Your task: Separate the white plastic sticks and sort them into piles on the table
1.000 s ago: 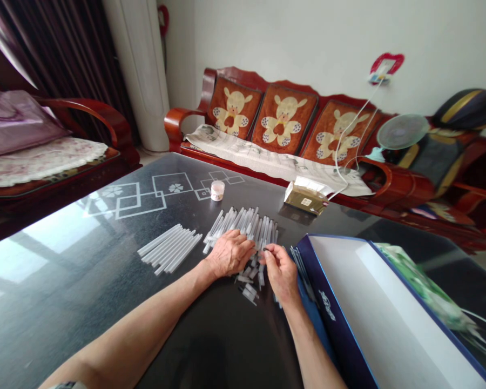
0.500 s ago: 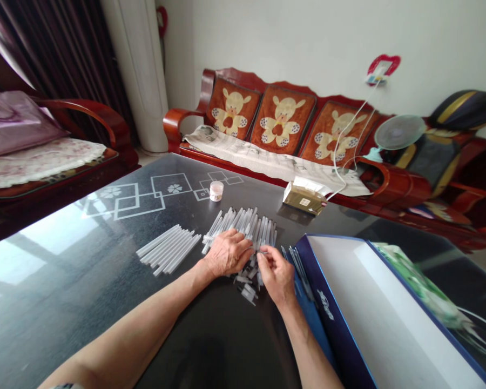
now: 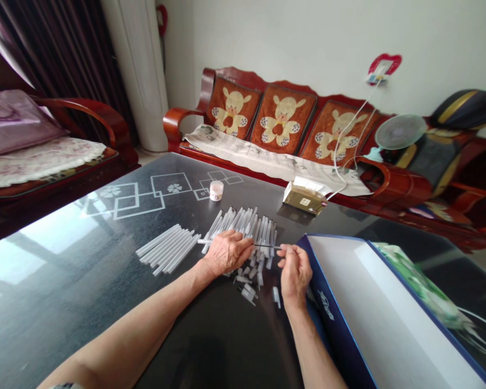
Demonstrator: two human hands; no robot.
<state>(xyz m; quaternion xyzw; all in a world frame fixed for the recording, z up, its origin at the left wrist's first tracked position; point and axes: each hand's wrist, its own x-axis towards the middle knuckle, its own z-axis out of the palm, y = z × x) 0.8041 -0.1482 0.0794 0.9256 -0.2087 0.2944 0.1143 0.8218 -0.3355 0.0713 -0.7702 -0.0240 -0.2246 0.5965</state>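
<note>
My left hand (image 3: 228,253) is closed around a whitish pen barrel (image 3: 202,241), whose end sticks out to the left. A thin dark pen refill (image 3: 266,246) stretches from that barrel across to my right hand (image 3: 295,270), which pinches its other end between thumb and fingers. Behind and under my left hand lies a pile of pens (image 3: 243,219) in frosted white. Several loose pen caps (image 3: 249,293) are scattered in front of it, and a single cap (image 3: 276,297) lies beside my right wrist. To the left, several barrels (image 3: 168,249) rest in a neat row.
A long blue box (image 3: 340,308) with a white inside stands on the right, close to my right forearm. Farther back on the dark table (image 3: 105,292) are a small round jar (image 3: 216,190) and a tissue pack (image 3: 305,197). A green-and-white bag (image 3: 419,286) lies beyond the box.
My right hand has moved right, away from my left, and the refill now shows stretched between them. A cap now lies by my right wrist. My left hand has hardly moved.
</note>
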